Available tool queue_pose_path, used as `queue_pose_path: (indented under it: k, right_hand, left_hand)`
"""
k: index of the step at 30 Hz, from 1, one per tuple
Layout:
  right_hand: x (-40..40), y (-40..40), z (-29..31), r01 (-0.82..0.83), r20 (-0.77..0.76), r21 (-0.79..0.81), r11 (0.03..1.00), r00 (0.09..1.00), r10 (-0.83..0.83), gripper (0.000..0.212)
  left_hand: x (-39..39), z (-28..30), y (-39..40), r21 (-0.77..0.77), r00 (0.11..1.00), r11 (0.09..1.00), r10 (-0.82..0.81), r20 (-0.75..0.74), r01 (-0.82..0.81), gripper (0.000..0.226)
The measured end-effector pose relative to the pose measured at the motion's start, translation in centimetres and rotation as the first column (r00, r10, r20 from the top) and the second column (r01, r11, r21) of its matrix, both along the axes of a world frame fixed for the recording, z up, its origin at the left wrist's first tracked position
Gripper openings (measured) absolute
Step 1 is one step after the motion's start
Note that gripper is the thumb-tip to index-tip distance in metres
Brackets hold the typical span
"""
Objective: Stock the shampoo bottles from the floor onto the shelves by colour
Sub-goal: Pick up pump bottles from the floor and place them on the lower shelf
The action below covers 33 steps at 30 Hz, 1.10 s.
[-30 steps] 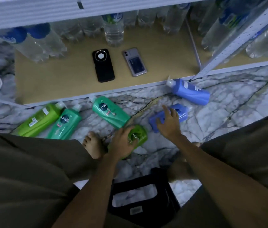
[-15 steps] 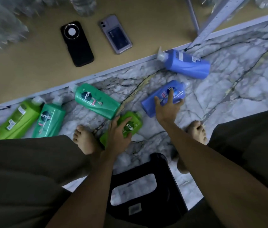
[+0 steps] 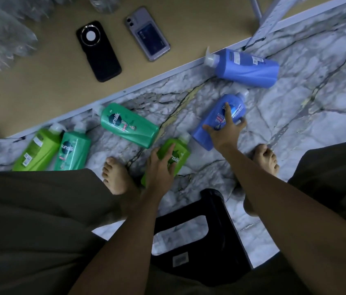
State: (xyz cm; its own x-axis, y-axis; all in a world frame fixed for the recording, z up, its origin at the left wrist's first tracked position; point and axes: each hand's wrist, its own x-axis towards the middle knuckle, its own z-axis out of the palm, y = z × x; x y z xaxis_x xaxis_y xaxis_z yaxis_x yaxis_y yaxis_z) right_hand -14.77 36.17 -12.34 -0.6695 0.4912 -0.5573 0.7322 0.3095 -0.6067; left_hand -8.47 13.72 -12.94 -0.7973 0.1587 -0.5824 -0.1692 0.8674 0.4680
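Left hand (image 3: 160, 167) grips lime bottle (image 3: 178, 155); right hand (image 3: 224, 130) grips blue bottle (image 3: 216, 122).

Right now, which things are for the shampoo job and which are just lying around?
For the job:
- lime bottle under the left hand
- blue bottle in the right hand
- second blue bottle
- two teal bottles
- second lime bottle
- shelf board

Just lying about:
- black phone
- grey phone
- black stool
- water bottles
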Motion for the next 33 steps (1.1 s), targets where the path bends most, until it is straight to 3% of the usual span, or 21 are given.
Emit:
queue_pose_path:
  k: [4,16,20,23,26,33]
  right_hand:
    - [1.6,1.9,0.7,-0.178,0.002,0.013,0.984,0.984,0.178,0.09]
    - [7.0,1.1,0.6,-0.508,0.081,0.061,0.859,0.861,0.503,0.098]
    - [7.8,0.6,0.7,-0.578,0.115,0.091,0.811,0.815,0.567,0.116]
    - [7.4,0.9,0.9,-0.538,0.106,0.034,0.842,0.84,0.533,0.122]
    - [6.8,1.6,1.3,-0.433,0.117,-0.052,0.9,0.893,0.436,0.131]
    - [6.7,2.5,0.6,-0.236,0.125,-0.243,0.941,0.954,0.272,0.125]
  left_hand:
    - [0.1,0.5,0.6,-0.028,0.999,0.999,0.042,-0.013,-0.042,0.061]
    - [-0.9,0.2,2.6,-0.066,0.997,0.995,0.072,-0.012,-0.073,0.075]
    - [-1.6,1.1,4.7,-0.058,0.994,0.993,0.103,0.031,-0.101,0.074]
    - [-1.6,1.0,4.4,-0.023,0.993,0.996,0.092,0.071,-0.09,0.08]
    - [-1.7,0.4,3.0,0.013,0.986,0.997,0.079,0.149,-0.082,0.101]
    - [-2.9,-0.3,1.1,0.185,0.961,0.979,0.031,0.274,-0.084,0.124]
